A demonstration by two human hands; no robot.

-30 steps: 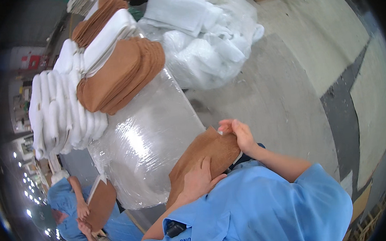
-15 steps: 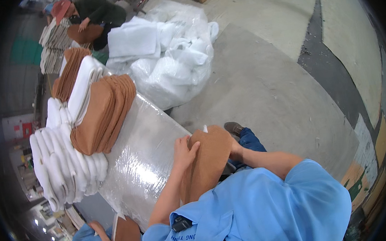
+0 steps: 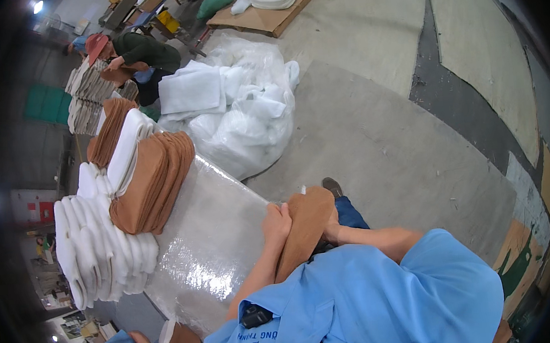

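Observation:
A brown fabric cover [image 3: 307,223] with a rounded far end is held upright in front of my body, a scrap of white showing at its far edge. My left hand [image 3: 277,223] is closed on its left edge, fingers curled in. On the opposite side my right hand [image 3: 332,225] grips the cover, with its fingers partly hidden behind the brown fabric. What lies inside or behind the cover cannot be made out.
The plastic-wrapped table [image 3: 212,224] carries brown pieces [image 3: 154,180] and folded white padding [image 3: 102,247] on its left. Beyond stands a clear bag of white padding [image 3: 246,119]. Co-workers handle brown pieces at the far left and lower left; a pallet [image 3: 271,22] bears white pieces.
My left hand's fingers have curled from stretched along the cover to closed on its edge. The view has tilted, so the surroundings sit lower. The far co-worker has raised their brown piece.

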